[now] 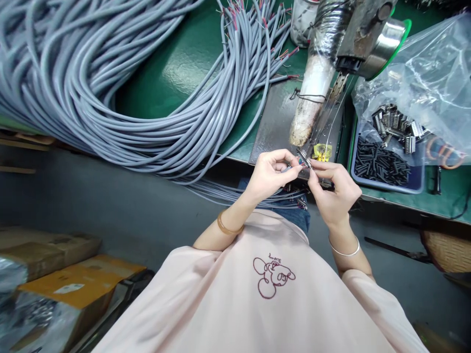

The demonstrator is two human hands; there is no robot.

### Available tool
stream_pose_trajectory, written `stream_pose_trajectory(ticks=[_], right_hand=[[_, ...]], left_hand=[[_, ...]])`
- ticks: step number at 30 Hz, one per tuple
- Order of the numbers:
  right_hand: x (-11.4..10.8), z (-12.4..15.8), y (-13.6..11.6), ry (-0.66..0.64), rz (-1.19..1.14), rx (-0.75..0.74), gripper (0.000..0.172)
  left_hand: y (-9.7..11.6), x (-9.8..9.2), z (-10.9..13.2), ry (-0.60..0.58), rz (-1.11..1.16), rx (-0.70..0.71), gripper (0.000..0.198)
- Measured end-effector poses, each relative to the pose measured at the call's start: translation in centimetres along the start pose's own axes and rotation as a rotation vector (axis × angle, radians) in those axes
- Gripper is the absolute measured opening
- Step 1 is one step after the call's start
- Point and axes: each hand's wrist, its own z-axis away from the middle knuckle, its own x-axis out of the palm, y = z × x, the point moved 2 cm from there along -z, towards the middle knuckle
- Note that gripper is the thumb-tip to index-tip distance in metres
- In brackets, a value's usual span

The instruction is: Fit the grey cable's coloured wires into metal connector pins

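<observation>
My left hand (pixel 274 174) pinches the end of a grey cable, where small coloured wires meet a metal pin connector (pixel 304 160). From the other side my right hand (pixel 334 184) grips that connector between thumb and fingers. Both hands meet in front of a soldering station, just below a white wrapped tube (pixel 307 103) and a metal tip with thin wire (pixel 333 103). A yellow piece (pixel 322 152) lies right behind the connector. Finished-looking cable ends with connectors (pixel 301 203) hang over my lap, partly hidden by my hands.
A thick bundle of grey cables (pixel 154 132) covers the green table's left side, stripped ends at the back. On the right, a blue tray (pixel 386 184) holds black sleeves (pixel 380 162) and a plastic bag of metal connectors (pixel 395 122). A solder spool (pixel 386 46) stands behind; cardboard boxes (pixel 81 279) lower left.
</observation>
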Motion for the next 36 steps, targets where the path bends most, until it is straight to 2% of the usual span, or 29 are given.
stream_pose_trajectory(ticks=[4,13,26,36], right_hand=[[0.1,0.1,-0.1,0.001,-0.034,0.073,0.014],[0.1,-0.1,-0.3,0.011,0.02,-0.011,0.017],[0.3,-0.5,0.0,-0.005,0.006,0.012,0.016],[0.2,-0.9,-0.1,-0.002,0.016,-0.021,0.017]], left_hand=[[-0.1,0.2,0.3,0.045,-0.012,0.015,0.021],[0.5,0.5,0.0,0.073,-0.099,0.122,0.016],[0.2,0.3,-0.3,0.043,0.015,0.065,0.02],[0.9,0.4,-0.3,0.047,-0.045,0.092,0.016]])
